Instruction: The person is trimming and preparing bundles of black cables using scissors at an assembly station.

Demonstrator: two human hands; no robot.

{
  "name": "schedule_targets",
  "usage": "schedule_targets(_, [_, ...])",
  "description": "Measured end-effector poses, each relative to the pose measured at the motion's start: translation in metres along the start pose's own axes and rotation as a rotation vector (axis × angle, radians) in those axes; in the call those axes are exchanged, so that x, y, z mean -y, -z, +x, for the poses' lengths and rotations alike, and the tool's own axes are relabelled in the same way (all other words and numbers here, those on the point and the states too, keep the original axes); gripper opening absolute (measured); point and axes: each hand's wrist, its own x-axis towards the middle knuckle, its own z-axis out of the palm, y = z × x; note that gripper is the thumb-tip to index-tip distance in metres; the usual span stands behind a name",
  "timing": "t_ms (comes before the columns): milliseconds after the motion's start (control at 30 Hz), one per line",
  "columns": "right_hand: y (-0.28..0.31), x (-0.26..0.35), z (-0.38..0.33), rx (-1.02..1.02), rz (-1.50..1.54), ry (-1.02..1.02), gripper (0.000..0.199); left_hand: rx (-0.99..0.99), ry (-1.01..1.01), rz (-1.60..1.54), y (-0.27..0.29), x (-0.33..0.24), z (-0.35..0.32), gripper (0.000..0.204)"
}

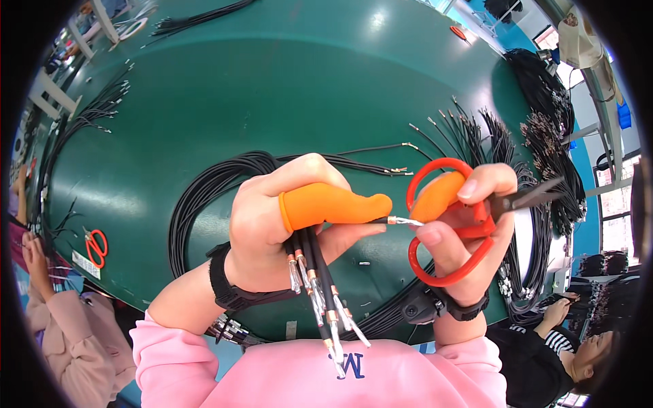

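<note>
My left hand [262, 211], with an orange finger cot [316, 207] on its index finger, is closed around several black cables [325, 275]. Their stripped silvery ends with copper-coloured bands hang below the palm. One cable is pinched between index finger and thumb, its bare wire end [407, 220] pointing right. My right hand [466, 285] carries red-handled scissors [441, 163] across its fingers, the dark blades sticking out to the right. Its thumb and orange-covered fingertip are close around the tip of that wire; whether they touch it is hard to tell.
A coiled bundle of black cables [187, 217] lies on the green table [272, 88] behind my left hand. More cable bundles [544, 143] line the right side. Another pair of red scissors [96, 247] rests at the left edge. People sit at both sides.
</note>
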Motion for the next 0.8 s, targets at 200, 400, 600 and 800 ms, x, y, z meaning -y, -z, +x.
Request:
schedule_targets(200, [-0.004, 0.002, 0.006, -0.035, 0.136, -0.083, 0.044, -0.009, -0.024, -0.009, -0.002, 0.003, -0.001, 0.020])
schedule_targets(400, [-0.006, 0.002, 0.006, -0.011, -0.012, -0.103, 0.046, 0.099, 0.099, -0.156, 0.006, 0.003, 0.000, 0.026])
schedule_targets(600, [-0.004, -0.007, 0.004, -0.047, 0.015, -0.007, 0.050, 0.123, 0.063, -0.191, 0.005, 0.004, 0.002, 0.016])
schedule_targets(800, [0.002, -0.008, 0.006, 0.061, -0.021, 0.073, 0.051, 0.143, 0.067, -0.126, 0.007, 0.002, 0.000, 0.029])
